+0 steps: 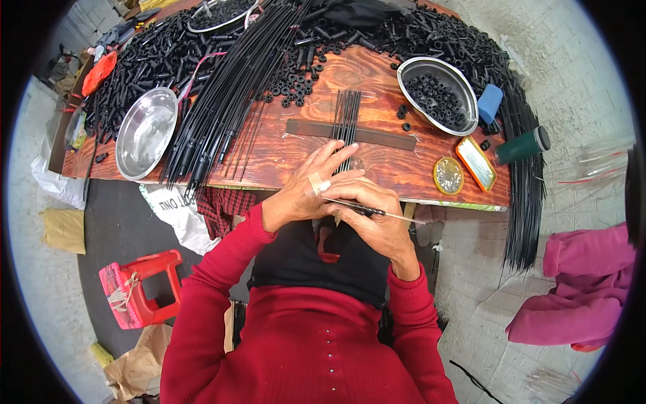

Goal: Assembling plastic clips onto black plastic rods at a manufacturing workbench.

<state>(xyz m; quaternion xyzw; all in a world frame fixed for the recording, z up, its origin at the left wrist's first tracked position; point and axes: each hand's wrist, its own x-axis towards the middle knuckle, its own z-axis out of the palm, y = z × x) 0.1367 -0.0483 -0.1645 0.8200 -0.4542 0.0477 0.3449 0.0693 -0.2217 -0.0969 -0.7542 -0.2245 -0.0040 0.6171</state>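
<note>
My left hand, a strip of tape on its back, lies with fingers stretched out over the near end of several thin black rods. These rods cross a flat dark bar on the table. Close beside it, my right hand is closed around a thin rod with a black part near the fingers. The rod's pale end sticks out to the right. Both hands meet at the table's front edge, and the fingertips between them are partly hidden.
A long bundle of black rods lies left of the bar, beside a metal bowl. Another bowl holds small black rings. Black parts heap along the back. At right are a round tin, orange-framed box and green bottle.
</note>
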